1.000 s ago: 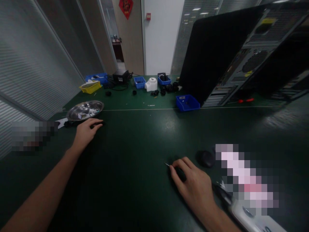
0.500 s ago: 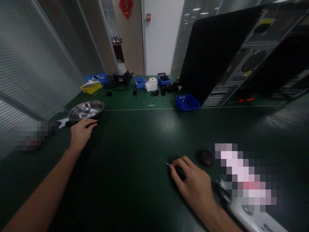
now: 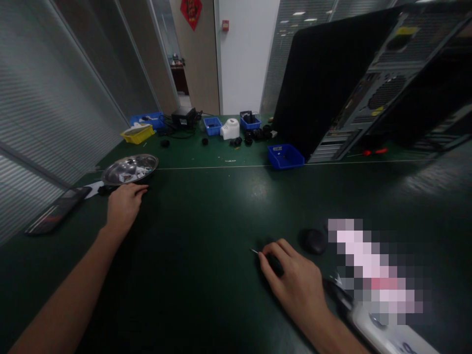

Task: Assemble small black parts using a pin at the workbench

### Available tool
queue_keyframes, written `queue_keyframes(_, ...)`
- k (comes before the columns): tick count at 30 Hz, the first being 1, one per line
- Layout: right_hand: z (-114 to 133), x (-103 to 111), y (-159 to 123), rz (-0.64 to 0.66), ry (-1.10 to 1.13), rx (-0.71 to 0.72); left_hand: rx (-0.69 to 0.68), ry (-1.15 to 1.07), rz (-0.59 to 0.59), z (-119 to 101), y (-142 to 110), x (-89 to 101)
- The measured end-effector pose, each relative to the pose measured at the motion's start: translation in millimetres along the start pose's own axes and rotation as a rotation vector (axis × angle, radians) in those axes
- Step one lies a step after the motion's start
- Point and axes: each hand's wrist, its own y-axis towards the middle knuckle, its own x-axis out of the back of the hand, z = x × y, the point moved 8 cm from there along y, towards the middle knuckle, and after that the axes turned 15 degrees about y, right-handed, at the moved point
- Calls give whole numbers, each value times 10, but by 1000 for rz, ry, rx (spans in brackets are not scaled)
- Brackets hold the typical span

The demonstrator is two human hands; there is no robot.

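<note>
On the left, my left hand [image 3: 127, 199] rests on the table just in front of a shallow steel bowl [image 3: 110, 174] with crumpled whitish bits in it. Its thumb and fingertips are pinched together; a tiny dark spot shows at their tips, too small to name. Lower right of centre, my right hand [image 3: 295, 275] is closed around a thin metal-tipped tool [image 3: 254, 251]. The silver tip points left past the fingertips, and a dark part, apparently its handle, shows under the palm. A round black object [image 3: 315, 241] lies just right of this hand.
A white device [image 3: 391, 329] lies at the lower right beside a blurred-out pink patch. A phone-like black slab [image 3: 59, 211] is at left. Along the back stand blue bins [image 3: 285, 157], a yellow tray [image 3: 138, 134], a white vented housing [image 3: 230, 129] and a large computer case [image 3: 332, 83].
The thumb and fingers of my left hand have drawn closer together beside the bowl. My right hand keeps nearly the same place and grip. The view has shifted slightly.
</note>
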Motion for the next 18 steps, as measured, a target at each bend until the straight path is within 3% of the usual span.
queue_keyframes(13, 49, 39, 2, -30, -9, 28, 113, -37, 5, 41, -34, 12)
queue_keyframes(16, 44, 36, 1, -24, -2, 21, 85, -185, 4, -254, -25, 223)
queue_keyframes(18, 34, 34, 1, -18, 6, 12, -2, -336, -5, -686, -68, 453)
